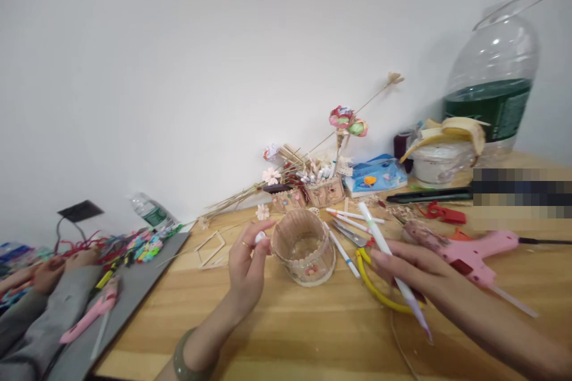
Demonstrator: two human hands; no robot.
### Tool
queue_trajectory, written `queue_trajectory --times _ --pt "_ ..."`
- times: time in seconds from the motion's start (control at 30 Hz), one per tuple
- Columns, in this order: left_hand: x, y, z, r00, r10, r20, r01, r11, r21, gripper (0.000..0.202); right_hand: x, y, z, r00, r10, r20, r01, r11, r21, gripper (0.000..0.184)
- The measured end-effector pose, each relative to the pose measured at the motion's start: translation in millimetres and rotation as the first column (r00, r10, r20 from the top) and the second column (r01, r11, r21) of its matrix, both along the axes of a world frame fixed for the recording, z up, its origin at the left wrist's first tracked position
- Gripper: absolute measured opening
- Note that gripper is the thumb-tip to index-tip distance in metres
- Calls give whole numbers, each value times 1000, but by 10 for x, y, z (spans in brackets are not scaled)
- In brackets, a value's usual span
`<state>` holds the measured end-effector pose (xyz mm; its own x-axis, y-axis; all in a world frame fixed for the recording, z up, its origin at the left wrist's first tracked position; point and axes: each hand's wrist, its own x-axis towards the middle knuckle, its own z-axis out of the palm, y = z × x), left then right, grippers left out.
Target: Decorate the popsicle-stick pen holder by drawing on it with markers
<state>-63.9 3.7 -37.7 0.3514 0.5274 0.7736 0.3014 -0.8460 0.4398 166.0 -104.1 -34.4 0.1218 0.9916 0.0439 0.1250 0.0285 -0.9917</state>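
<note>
Nearest, a green bangle [183, 363] circles the wrist of the left hand [248, 265], whose grip pinches a small white cap [260, 237] just beside the jar [304, 247]. That jar stands mid-counter [313, 333], already ringed with wooden sticks, bare glass showing inside. The right hand [411, 268] has its grip closed loosely on an uncapped pen [375, 232], above yellow scissors [375, 292]; a pink glue gun [478, 253] lies just beyond.

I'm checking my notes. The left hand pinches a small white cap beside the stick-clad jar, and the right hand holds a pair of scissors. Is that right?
Not quite. The head view shows the right hand holding a marker; the yellow-handled scissors lie on the table beneath it. The left hand does pinch the white cap beside the jar.
</note>
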Motion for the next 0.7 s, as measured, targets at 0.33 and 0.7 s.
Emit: queue_trajectory --times 0.33,0.7 --pt "-222 -453 -16 954 -110 -280 156 976 149 30 -332 -234 -334 942 335 -11 -325 904 -277 38" --pt "-50 -508 -36 964 -116 -238 146 982 115 29 -319 -298 -296 956 279 -97 -294 877 -379 48"
